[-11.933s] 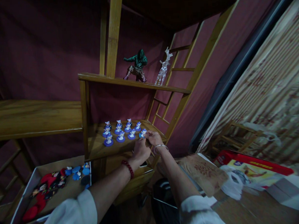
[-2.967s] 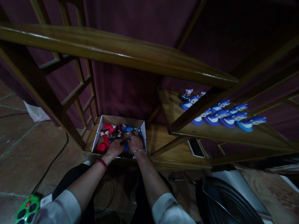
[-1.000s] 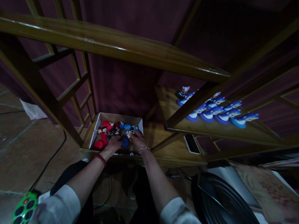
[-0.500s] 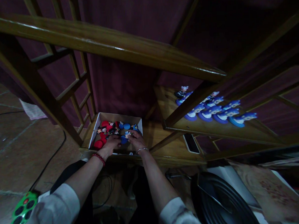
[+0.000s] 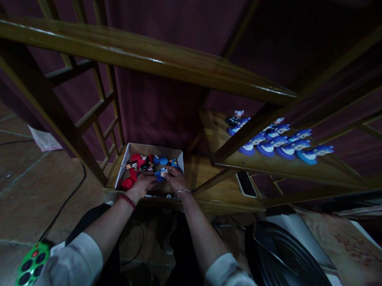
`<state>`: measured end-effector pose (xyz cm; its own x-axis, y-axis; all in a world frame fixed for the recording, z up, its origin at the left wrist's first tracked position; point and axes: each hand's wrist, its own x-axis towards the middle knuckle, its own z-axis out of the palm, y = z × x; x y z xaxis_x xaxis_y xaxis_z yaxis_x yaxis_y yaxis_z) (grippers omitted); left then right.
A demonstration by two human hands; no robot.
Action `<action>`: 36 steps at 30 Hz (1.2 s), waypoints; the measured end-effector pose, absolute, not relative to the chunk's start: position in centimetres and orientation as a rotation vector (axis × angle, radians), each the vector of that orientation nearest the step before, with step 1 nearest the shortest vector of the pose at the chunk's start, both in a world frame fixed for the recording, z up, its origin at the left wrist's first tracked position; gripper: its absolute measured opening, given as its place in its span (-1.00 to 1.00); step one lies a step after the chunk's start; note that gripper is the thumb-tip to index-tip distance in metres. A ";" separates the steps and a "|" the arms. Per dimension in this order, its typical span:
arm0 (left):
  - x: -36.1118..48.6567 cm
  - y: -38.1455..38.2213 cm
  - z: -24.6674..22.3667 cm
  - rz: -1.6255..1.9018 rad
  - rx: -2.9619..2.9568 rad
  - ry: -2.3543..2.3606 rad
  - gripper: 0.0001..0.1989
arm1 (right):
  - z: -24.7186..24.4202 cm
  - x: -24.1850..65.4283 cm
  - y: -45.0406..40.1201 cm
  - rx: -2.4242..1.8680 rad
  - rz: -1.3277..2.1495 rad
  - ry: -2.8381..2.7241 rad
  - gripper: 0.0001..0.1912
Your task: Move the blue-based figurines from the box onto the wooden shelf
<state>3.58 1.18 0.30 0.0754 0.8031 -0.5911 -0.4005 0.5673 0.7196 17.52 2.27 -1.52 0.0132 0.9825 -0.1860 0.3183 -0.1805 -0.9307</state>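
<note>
Low on the wooden shelf unit sits a shallow open cardboard box (image 5: 118, 180) with red-based figurines (image 5: 133, 174) on its left side and blue-based ones toward its right. Both my hands reach into it. A small blue figurine (image 5: 162, 173) with a round base is between them. My right hand (image 5: 175, 179) pinches its pale upper part from the right. From the left, the fingertips of my left hand (image 5: 144, 183) close at its blue base; the thumb side is partly hidden in shadow.
Several blue-and-white figurines (image 5: 273, 144) stand in rows on the raised shelf (image 5: 222, 137) at right. A phone (image 5: 246, 184) lies on the lower board. Wooden rails (image 5: 143, 56) cross above my arms. A black ribbed round object (image 5: 278, 257) stands at lower right, a green device (image 5: 32, 268) at lower left.
My left fingertips have moved slightly up and right to the blue figurine's base. The figurine's position between my hands has shifted a little. The whole view has drifted slightly.
</note>
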 end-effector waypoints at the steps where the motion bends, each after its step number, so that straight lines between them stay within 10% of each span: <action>1: 3.6 1.2 0.3 0.945 0.409 1.164 -0.87 | -1.5 17.5 2.3 -1.587 1.189 -1.363 -0.63; 36: 3.6 1.4 -1.3 1.058 0.330 0.955 -0.88 | -1.5 17.4 2.7 -1.559 1.123 -1.347 -0.64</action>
<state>3.57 1.44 -1.31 0.1530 0.8503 -0.5036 -0.5876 0.4880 0.6454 17.40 2.70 -1.53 0.0504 0.9901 -0.1307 0.3063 -0.1399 -0.9416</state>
